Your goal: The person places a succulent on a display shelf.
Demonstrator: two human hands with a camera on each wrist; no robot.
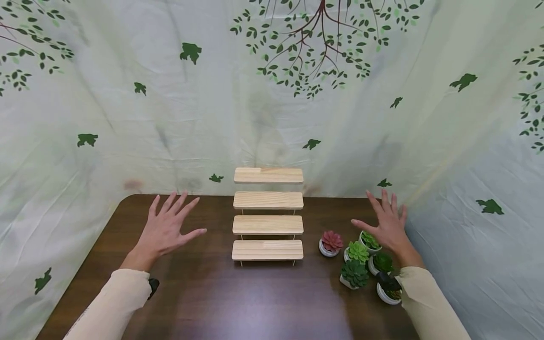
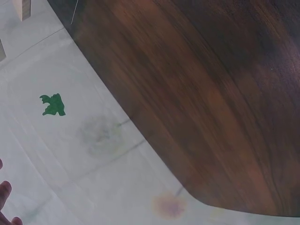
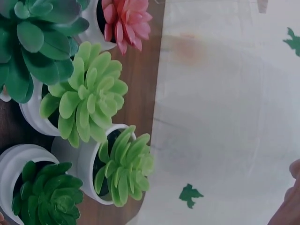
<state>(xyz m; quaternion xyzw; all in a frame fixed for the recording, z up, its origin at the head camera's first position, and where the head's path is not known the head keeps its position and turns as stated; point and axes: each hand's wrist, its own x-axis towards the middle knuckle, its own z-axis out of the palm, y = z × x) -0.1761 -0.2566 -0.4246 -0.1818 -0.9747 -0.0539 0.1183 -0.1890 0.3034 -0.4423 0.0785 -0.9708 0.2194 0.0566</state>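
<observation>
My left hand [image 1: 165, 230], fingers spread, is held over the left side of the table with nothing in it. On the right, my right hand [image 1: 387, 227] is spread the same way, above several potted succulents. Among these are a red succulent [image 1: 332, 241], a light green succulent [image 1: 358, 252], a dark blue-green succulent [image 1: 354, 274] and a deep green succulent [image 1: 382, 262], in white pots. The right wrist view shows another light green succulent [image 3: 124, 166] in its white pot close up. A further pot [image 1: 387, 296] is partly hidden by the right wrist's black device.
A wooden stand with several stepped shelves [image 1: 267, 225] is at the middle of the dark brown table [image 1: 204, 302], near its back edge. Behind the table hangs a pale curtain [image 1: 263, 123] printed with green leaves and branches.
</observation>
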